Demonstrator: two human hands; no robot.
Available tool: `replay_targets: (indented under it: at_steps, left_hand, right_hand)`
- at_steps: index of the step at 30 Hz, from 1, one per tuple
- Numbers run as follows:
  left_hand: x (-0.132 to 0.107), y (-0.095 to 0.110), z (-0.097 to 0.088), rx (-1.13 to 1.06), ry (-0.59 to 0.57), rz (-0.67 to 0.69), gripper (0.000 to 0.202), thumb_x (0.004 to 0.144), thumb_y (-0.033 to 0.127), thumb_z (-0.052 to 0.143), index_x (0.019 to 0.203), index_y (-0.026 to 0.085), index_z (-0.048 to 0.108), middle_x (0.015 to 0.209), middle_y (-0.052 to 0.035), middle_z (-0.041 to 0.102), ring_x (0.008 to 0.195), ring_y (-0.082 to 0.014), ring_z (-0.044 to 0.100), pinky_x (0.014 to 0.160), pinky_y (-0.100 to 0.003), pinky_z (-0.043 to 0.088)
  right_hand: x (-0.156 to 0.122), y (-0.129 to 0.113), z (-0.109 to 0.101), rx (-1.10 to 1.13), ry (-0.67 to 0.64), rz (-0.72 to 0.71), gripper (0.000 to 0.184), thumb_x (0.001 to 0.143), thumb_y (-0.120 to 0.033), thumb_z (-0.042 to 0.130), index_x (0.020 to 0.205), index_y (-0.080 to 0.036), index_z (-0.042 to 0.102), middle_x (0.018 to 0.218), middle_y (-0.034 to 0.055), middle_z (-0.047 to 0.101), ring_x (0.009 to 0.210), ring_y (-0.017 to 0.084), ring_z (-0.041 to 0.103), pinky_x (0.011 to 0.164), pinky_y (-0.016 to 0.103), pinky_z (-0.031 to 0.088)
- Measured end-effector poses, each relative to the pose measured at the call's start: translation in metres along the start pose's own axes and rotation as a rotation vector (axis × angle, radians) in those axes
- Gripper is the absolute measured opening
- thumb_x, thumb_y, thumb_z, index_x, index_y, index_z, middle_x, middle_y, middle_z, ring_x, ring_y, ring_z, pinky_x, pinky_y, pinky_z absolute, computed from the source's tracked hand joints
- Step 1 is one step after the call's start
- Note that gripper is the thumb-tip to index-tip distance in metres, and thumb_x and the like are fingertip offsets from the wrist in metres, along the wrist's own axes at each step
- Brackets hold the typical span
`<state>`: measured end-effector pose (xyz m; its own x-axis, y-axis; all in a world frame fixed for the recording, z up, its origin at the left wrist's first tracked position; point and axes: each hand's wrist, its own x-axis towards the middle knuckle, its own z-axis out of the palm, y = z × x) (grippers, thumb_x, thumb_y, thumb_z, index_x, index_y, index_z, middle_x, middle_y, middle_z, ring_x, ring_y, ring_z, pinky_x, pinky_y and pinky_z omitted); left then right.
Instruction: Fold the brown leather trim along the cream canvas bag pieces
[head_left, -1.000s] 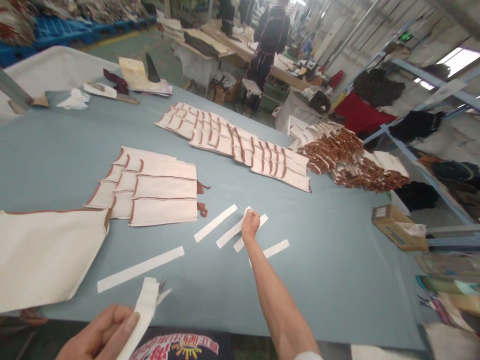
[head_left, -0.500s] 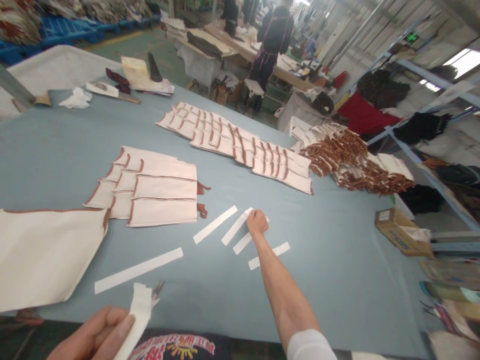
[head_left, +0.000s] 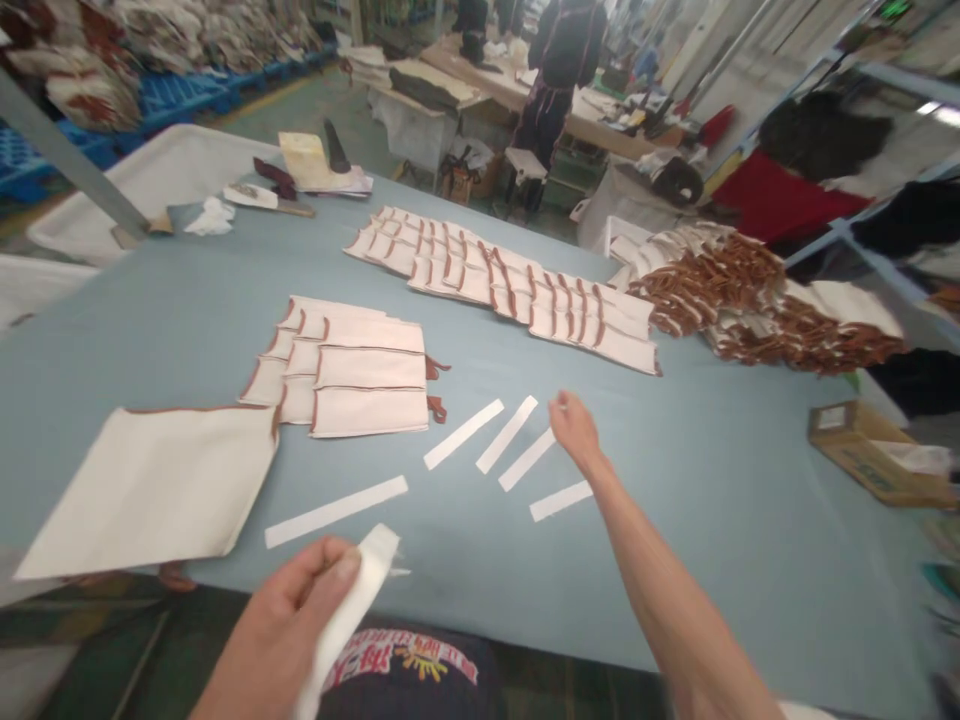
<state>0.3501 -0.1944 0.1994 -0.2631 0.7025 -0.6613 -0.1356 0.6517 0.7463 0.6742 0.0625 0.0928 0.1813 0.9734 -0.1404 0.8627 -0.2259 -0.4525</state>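
Observation:
My left hand [head_left: 289, 610] pinches a white strip [head_left: 360, 590] between thumb and fingers, near the table's front edge. Thin pale tips of something unclear stick out beside the strip. Over the table my right hand [head_left: 576, 430] is closed, at the upper end of one loose white strip [head_left: 527, 460]. What its fingers hold, if anything, is hidden. Another strip [head_left: 507, 434] lies just left of it, with one more [head_left: 463, 434] farther left. A lower strip [head_left: 561, 500] runs up to my right forearm. One longer strip [head_left: 336, 511] rests above my left hand.
A cream fabric panel [head_left: 157, 490] overhangs the blue-grey table [head_left: 712, 540] at left. Brown-edged cream pieces [head_left: 371, 385] overlap behind it, and a long row [head_left: 502, 285] stretches farther back. Bundles [head_left: 750, 290] pile up at right near a cardboard box [head_left: 877, 450]. A person [head_left: 551, 100] stands beyond.
The view has shifted. My right hand has moved right, away from the second loose strip, whose raised end now lies flat. My left hand still holds its strip, now higher in view.

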Motion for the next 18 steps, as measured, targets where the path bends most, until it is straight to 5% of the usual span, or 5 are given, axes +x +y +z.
replay_targets:
  at_steps: [5,8,10,16,18]
  left_hand:
    - [0.003,0.023,0.023,-0.271,-0.163,-0.107,0.057,0.07,0.067,0.095,0.077,0.02,0.062,0.051,0.0045,0.059,0.038,-0.0075,0.043,0.038,-0.015,0.033]
    - [0.009,0.021,0.032,-0.307,-0.189,-0.128,0.058,0.063,0.063,0.099,0.079,0.02,0.064,0.06,-0.0026,0.072,0.042,-0.0149,0.059,0.036,-0.019,0.043]
    - [0.013,0.021,0.038,-0.351,-0.19,-0.136,0.053,0.063,0.055,0.101,0.081,0.019,0.066,0.068,-0.0026,0.074,0.049,-0.0163,0.065,0.04,-0.021,0.052]
    - [0.012,0.036,0.052,-0.472,-0.16,-0.191,0.006,0.095,0.018,0.074,0.09,0.015,0.073,0.08,-0.0056,0.077,0.062,-0.0162,0.071,0.052,-0.022,0.062]
    - [0.009,0.041,0.055,-0.491,-0.149,-0.232,0.014,0.1,0.01,0.063,0.093,0.012,0.075,0.087,-0.011,0.082,0.069,-0.0183,0.077,0.059,-0.023,0.066]
  right_hand:
    - [-0.115,-0.037,-0.01,0.266,-0.123,-0.291,0.027,0.108,-0.029,0.059,0.129,-0.018,0.071,0.117,0.0093,0.082,0.098,0.021,0.08,0.095,0.038,0.065]
    - [-0.189,-0.065,-0.016,0.348,-0.14,-0.504,0.03,0.099,-0.027,0.067,0.129,-0.024,0.071,0.117,0.0058,0.082,0.097,0.02,0.079,0.093,0.035,0.065]
    - [-0.224,-0.079,-0.018,0.409,-0.033,-0.779,0.04,0.097,-0.018,0.064,0.137,-0.022,0.065,0.12,0.0105,0.082,0.107,0.024,0.078,0.095,0.038,0.066]
    - [-0.255,-0.083,-0.014,0.291,0.234,-0.988,0.051,0.091,-0.003,0.057,0.14,-0.018,0.058,0.125,0.015,0.078,0.121,0.025,0.072,0.101,0.038,0.063]
    - [-0.256,-0.078,-0.01,0.223,0.295,-0.994,0.05,0.09,-0.002,0.059,0.137,-0.018,0.058,0.122,0.0139,0.077,0.119,0.024,0.072,0.101,0.037,0.062]
